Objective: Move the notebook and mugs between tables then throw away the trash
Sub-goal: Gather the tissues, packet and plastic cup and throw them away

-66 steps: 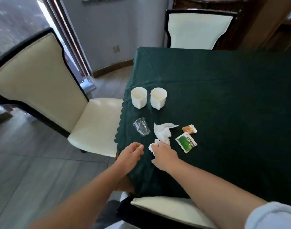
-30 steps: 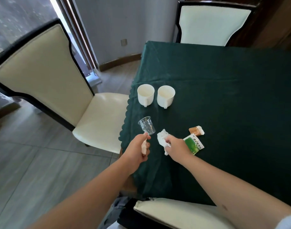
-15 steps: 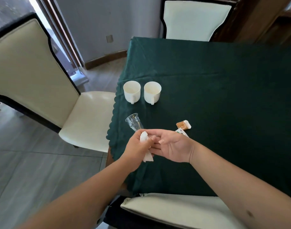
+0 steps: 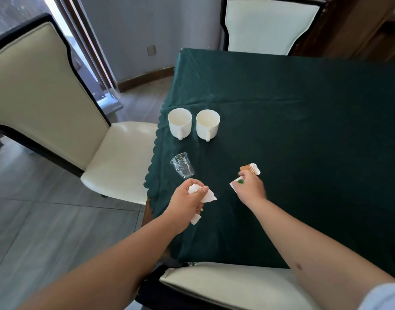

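Observation:
Two white mugs (image 4: pixel 179 123) (image 4: pixel 207 124) stand side by side near the left edge of the green-clothed table (image 4: pixel 304 130). A clear plastic cup (image 4: pixel 182 165) stands in front of them. My left hand (image 4: pixel 188 204) is closed around crumpled white tissues (image 4: pixel 205 195), held just above the cloth. My right hand (image 4: pixel 249 187) lies over a green-and-white packet (image 4: pixel 235 183), fingers on it; whether it grips the packet I cannot tell. A small orange-and-white packet (image 4: pixel 250 169) lies just beyond that hand. No notebook is in view.
Cream chairs with dark frames stand at the left (image 4: pixel 57 108), at the far end (image 4: pixel 266 25) and right below me (image 4: pixel 236 285). Grey floor lies left of the table, with a window at the top left.
Both tissues went from the table into my left hand; my right hand passed one over, then moved right onto the green packet.

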